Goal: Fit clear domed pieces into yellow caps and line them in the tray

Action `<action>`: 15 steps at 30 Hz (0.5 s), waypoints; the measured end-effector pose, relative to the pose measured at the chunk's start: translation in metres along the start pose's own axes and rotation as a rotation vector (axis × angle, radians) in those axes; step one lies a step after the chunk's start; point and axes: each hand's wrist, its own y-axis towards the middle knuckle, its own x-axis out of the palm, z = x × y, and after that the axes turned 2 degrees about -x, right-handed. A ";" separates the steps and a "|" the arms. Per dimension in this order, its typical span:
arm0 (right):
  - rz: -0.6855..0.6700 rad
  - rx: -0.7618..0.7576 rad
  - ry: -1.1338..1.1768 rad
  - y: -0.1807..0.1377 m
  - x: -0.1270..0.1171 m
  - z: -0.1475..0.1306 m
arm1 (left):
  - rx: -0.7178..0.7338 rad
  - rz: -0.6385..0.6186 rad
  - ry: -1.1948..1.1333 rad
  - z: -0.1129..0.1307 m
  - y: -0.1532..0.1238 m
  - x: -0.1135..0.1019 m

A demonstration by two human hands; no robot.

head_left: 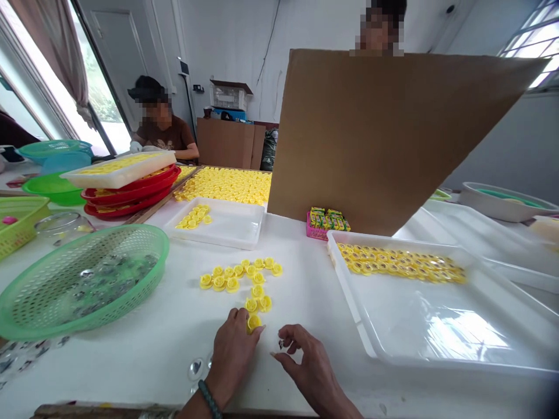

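My left hand [234, 352], with a dark bead bracelet on its wrist, has its fingers curled around a yellow rose-shaped piece [254, 323] on the white table. To its right, my right hand [308, 362] is held just over the table, thumb and fingers bent around a small shiny dark-and-light piece [280, 344]. Its exact kind is too small to make out. Beyond my hands several loose yellow rose-shaped pieces [232, 284] lie in a scattered line. Clear round domes [196, 368] lie beside my left wrist, partly covered by it.
On the left stands a green mesh basket [159, 247] of shiny clear pieces. A white tray [367, 331] at right holds rows of yellow pieces; a smaller tray [236, 224] holds more. A pink basket [317, 233] of small packets stands before a large cardboard sheet [393, 134]. Two people are beyond.
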 end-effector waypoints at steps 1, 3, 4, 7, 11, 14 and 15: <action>-0.012 0.002 0.008 -0.001 -0.002 0.000 | 0.014 -0.017 0.016 0.001 0.000 0.000; -0.036 0.005 0.015 -0.003 -0.007 0.001 | 0.061 -0.055 0.004 0.001 -0.001 0.000; -0.052 -0.001 0.011 -0.003 -0.009 0.001 | 0.101 -0.080 -0.018 0.001 -0.002 -0.001; -0.107 -0.049 -0.030 0.000 -0.016 0.002 | 0.243 -0.179 -0.135 0.001 -0.003 -0.002; -0.191 -0.174 -0.088 0.014 -0.021 -0.001 | 0.328 -0.239 -0.290 0.001 -0.001 0.004; -0.264 -0.264 -0.097 0.025 -0.021 -0.005 | 0.329 -0.233 -0.388 -0.001 0.003 0.010; -0.276 -0.274 -0.106 0.028 -0.021 -0.005 | 0.313 -0.237 -0.439 -0.002 0.004 0.011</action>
